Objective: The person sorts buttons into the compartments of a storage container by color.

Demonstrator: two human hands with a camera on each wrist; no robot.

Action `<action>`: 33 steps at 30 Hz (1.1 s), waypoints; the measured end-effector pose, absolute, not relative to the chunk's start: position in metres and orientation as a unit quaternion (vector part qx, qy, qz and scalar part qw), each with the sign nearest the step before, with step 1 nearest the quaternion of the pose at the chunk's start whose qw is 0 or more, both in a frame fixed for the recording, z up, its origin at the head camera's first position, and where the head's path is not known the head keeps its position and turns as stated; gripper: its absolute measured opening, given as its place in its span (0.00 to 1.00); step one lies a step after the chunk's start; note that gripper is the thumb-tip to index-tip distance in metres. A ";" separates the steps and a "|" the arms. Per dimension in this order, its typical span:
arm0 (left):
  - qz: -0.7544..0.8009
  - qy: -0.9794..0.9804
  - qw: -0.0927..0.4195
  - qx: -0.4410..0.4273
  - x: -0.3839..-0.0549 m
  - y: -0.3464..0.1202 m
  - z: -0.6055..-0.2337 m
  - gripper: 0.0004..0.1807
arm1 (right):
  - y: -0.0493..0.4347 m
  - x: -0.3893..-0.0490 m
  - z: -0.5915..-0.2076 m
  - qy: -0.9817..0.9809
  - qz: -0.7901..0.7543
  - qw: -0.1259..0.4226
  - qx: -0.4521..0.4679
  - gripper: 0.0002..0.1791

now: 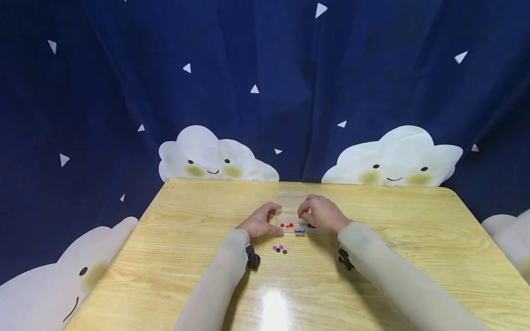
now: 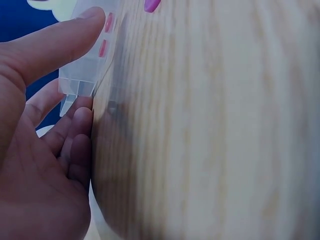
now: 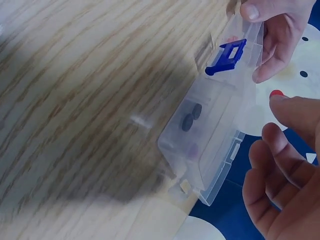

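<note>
A clear plastic box [image 1: 288,216] with its lid raised stands toward the back of the table. My left hand [image 1: 260,222] grips its left end, thumb along the front and the other fingers at the side and behind. Above the box, my right hand [image 1: 325,214] pinches a small red disc [image 3: 276,93] between thumb and fingertip, mostly hidden by them. Red discs [image 1: 282,225] lie in the left part of the box. Two dark discs [image 3: 187,122] show through the wall in the right part. A blue latch [image 3: 230,57] sits on the front.
In front of the box, purple discs [image 1: 274,248] and dark discs [image 1: 285,252] lie loose on the wooden table [image 1: 198,207]. A dark blue curtain [image 1: 281,69] with white clouds hangs behind the table's back edge. A small black device is strapped to each wrist.
</note>
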State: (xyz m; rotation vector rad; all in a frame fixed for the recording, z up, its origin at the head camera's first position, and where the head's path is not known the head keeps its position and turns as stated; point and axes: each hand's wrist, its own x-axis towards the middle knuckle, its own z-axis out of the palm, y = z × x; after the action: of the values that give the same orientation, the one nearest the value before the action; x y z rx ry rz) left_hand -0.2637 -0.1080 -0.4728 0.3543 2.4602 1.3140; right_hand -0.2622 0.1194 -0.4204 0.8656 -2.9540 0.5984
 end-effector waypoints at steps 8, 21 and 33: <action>0.463 0.862 0.165 0.121 -0.263 -0.107 -0.478 0.43 | 0.115 -0.264 -0.429 -0.943 0.192 -0.005 0.272 0.06; 0.456 0.867 0.155 0.129 -0.264 -0.105 -0.476 0.42 | 0.107 -0.262 -0.429 -0.942 0.197 -0.003 0.271 0.06; 0.466 0.862 0.158 0.123 -0.266 -0.107 -0.474 0.43 | 0.099 -0.263 -0.434 -0.942 0.186 0.004 0.281 0.06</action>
State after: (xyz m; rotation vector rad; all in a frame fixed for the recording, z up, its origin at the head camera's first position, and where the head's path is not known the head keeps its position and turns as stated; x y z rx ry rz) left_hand -0.2664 -0.1068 -0.4743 0.3526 2.4640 1.3323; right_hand -0.2628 0.0992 -0.4341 0.8788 -2.9503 0.5822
